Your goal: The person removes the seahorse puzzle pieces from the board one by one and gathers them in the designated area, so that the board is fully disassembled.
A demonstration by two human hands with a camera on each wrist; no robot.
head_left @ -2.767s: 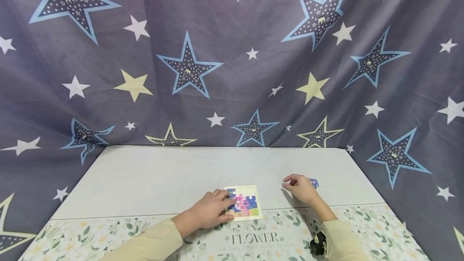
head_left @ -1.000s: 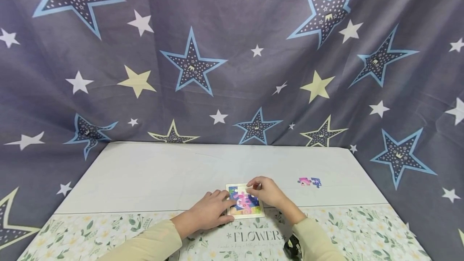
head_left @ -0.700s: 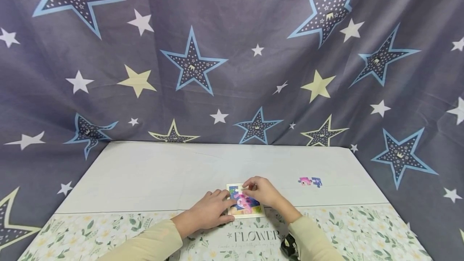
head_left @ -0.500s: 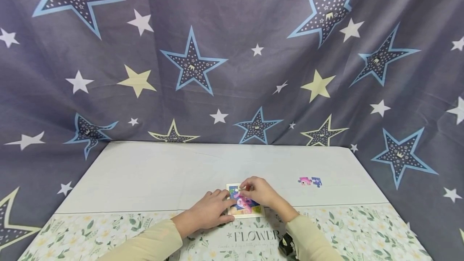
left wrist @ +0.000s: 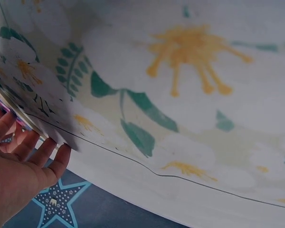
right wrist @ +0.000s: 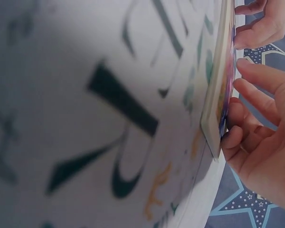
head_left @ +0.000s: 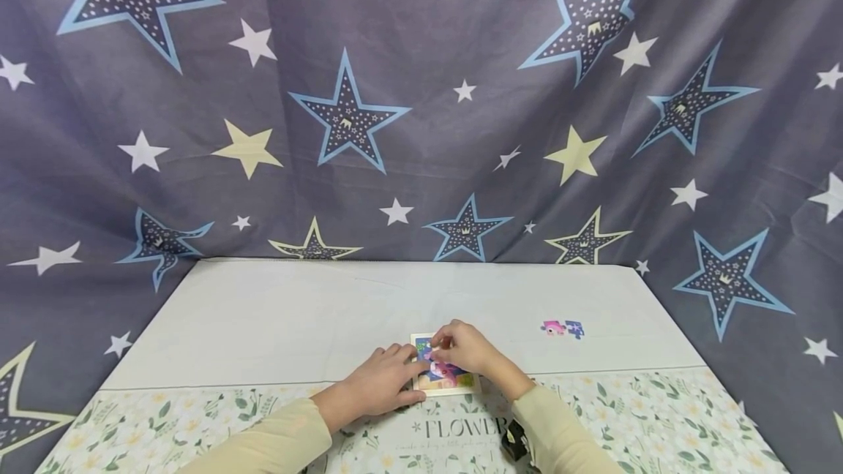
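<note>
A small square jigsaw puzzle [head_left: 451, 383] with a pale frame and a pink sea-creature picture lies at the near middle of the table. My left hand [head_left: 378, 380] rests on its left edge, fingers spread and loosely bent. Over the puzzle's upper part, my right hand [head_left: 466, 350] has thumb and fingertips drawn together, pinching a puzzle piece that is mostly hidden beneath them. In the right wrist view, the fingers of my right hand [right wrist: 261, 128] touch the puzzle's face [right wrist: 226, 90]. To the right lie a pink puzzle piece [head_left: 553, 328] and a blue puzzle piece [head_left: 575, 329].
The table's white covering [head_left: 296, 320] meets a floral band with the word "FLOWER" [head_left: 465, 427] nearer to me. A star-patterned grey curtain [head_left: 421, 35] hangs behind the table and at both sides.
My right hand has come from beside the loose pieces to the puzzle, then shifted slightly left across its upper part. My left hand has stayed on the puzzle's left edge.
</note>
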